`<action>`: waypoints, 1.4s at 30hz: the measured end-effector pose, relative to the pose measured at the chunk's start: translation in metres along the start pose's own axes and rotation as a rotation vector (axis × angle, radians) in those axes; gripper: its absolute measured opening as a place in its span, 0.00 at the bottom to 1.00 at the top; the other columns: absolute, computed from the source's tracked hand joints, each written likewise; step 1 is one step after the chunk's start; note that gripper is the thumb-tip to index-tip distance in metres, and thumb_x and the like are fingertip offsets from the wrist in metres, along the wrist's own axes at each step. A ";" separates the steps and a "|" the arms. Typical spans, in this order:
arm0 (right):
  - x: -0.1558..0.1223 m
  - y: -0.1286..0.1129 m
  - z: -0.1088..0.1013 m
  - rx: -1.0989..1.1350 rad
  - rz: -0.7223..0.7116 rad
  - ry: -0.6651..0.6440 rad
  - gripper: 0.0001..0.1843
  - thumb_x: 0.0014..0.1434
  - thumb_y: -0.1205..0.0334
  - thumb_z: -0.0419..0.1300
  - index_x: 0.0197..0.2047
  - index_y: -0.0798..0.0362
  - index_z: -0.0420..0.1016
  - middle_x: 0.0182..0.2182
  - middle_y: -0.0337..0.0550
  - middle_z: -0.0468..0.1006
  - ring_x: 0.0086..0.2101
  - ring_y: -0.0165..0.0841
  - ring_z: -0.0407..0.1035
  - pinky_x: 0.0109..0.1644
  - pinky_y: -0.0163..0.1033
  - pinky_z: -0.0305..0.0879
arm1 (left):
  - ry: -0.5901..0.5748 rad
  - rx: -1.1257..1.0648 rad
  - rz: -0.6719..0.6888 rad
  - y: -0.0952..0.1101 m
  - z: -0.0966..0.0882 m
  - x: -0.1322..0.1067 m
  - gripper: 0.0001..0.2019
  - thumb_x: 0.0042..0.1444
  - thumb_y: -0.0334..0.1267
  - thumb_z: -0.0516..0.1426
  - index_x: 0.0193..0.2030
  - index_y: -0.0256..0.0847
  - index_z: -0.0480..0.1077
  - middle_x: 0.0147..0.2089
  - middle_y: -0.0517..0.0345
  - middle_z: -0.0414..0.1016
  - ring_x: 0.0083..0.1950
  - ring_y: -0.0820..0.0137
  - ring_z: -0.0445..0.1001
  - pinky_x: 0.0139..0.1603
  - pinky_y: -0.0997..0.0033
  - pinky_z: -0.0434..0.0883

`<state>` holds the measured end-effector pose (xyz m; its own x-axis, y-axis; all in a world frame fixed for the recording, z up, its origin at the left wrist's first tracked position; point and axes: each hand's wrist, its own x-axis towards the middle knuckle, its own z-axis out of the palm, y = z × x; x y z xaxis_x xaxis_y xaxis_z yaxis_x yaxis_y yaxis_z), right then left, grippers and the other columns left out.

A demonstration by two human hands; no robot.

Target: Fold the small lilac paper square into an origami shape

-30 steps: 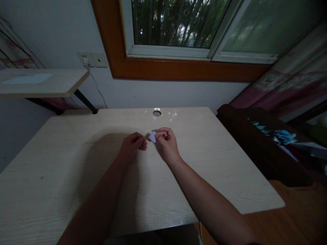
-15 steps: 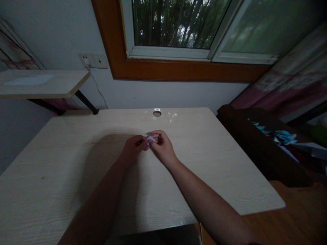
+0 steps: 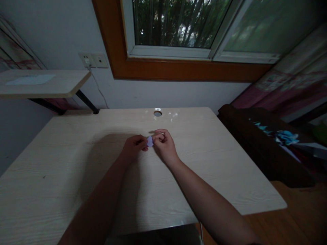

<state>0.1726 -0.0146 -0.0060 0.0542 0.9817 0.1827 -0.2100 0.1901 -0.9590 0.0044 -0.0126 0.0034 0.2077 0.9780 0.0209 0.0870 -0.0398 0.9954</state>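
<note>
Lilac piece (image 3: 150,142) is pinched between both hands (image 3: 133,146) (image 3: 165,144), inside the edges of the tabletop (image 3: 217,156).

Piece (image 3: 150,141) — lavender (desk (image 3: 217,153) pale, wood-grained)

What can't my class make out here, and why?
All in the head view:
Lilac piece: any folds too small to see.
Left hand: its own back hides the palm.
Sheet on the shelf: any writing too small to read.
Left forearm: cut off by the bottom edge.
</note>
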 end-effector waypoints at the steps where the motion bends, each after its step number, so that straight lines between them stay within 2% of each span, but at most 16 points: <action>1: 0.001 -0.001 -0.001 0.035 0.015 0.011 0.16 0.53 0.65 0.65 0.45 0.48 0.69 0.27 0.34 0.79 0.30 0.31 0.73 0.40 0.39 0.69 | 0.007 -0.012 -0.002 0.002 0.000 -0.001 0.12 0.54 0.45 0.62 0.30 0.38 0.74 0.24 0.59 0.77 0.25 0.71 0.75 0.32 0.72 0.74; 5: 0.005 -0.005 -0.004 0.143 0.056 0.058 0.16 0.56 0.60 0.65 0.46 0.47 0.68 0.30 0.37 0.81 0.31 0.32 0.76 0.44 0.44 0.72 | 0.062 -0.057 -0.013 0.004 0.000 -0.002 0.12 0.54 0.46 0.62 0.30 0.38 0.74 0.23 0.59 0.77 0.25 0.71 0.75 0.31 0.72 0.74; 9: 0.005 -0.005 -0.003 0.132 0.085 0.030 0.17 0.55 0.55 0.68 0.45 0.47 0.70 0.31 0.37 0.81 0.34 0.33 0.76 0.44 0.42 0.72 | 0.078 -0.072 -0.006 -0.001 0.000 0.000 0.12 0.54 0.46 0.63 0.31 0.38 0.73 0.24 0.59 0.77 0.26 0.72 0.75 0.32 0.73 0.74; 13: 0.001 -0.001 0.000 0.056 0.066 -0.060 0.20 0.51 0.57 0.71 0.46 0.47 0.71 0.32 0.37 0.80 0.32 0.31 0.73 0.41 0.40 0.69 | 0.064 -0.074 0.016 -0.008 0.000 0.002 0.12 0.55 0.47 0.62 0.32 0.38 0.74 0.25 0.59 0.77 0.27 0.72 0.76 0.32 0.73 0.75; 17: -0.001 0.001 0.000 0.006 0.041 -0.075 0.18 0.53 0.58 0.69 0.46 0.47 0.72 0.30 0.36 0.79 0.31 0.31 0.72 0.38 0.39 0.68 | 0.008 -0.022 0.031 -0.009 0.000 0.002 0.14 0.56 0.48 0.62 0.34 0.38 0.75 0.26 0.58 0.78 0.27 0.71 0.77 0.32 0.72 0.76; 23: -0.003 0.001 -0.001 -0.078 0.013 -0.097 0.16 0.54 0.59 0.68 0.46 0.46 0.73 0.31 0.36 0.77 0.30 0.31 0.71 0.36 0.38 0.67 | 0.008 0.031 0.020 -0.009 -0.001 0.003 0.13 0.55 0.48 0.62 0.31 0.39 0.74 0.24 0.60 0.77 0.24 0.72 0.76 0.30 0.73 0.75; 33: 0.001 0.002 -0.001 0.042 0.032 0.009 0.15 0.51 0.61 0.69 0.42 0.48 0.71 0.27 0.32 0.74 0.27 0.29 0.67 0.35 0.36 0.62 | 0.030 -0.060 0.003 0.001 0.002 0.000 0.11 0.53 0.44 0.62 0.28 0.37 0.73 0.24 0.58 0.77 0.24 0.72 0.75 0.28 0.73 0.74; 42: 0.006 0.002 -0.007 0.091 0.031 0.072 0.15 0.51 0.62 0.69 0.42 0.48 0.71 0.26 0.31 0.73 0.26 0.28 0.66 0.34 0.35 0.61 | 0.083 -0.115 0.008 0.001 0.002 -0.001 0.11 0.56 0.44 0.61 0.30 0.37 0.73 0.28 0.58 0.76 0.27 0.73 0.74 0.30 0.73 0.75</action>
<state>0.1789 -0.0085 -0.0083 0.1160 0.9842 0.1339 -0.3002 0.1633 -0.9398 0.0060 -0.0139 0.0041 0.1261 0.9915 0.0314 -0.0275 -0.0281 0.9992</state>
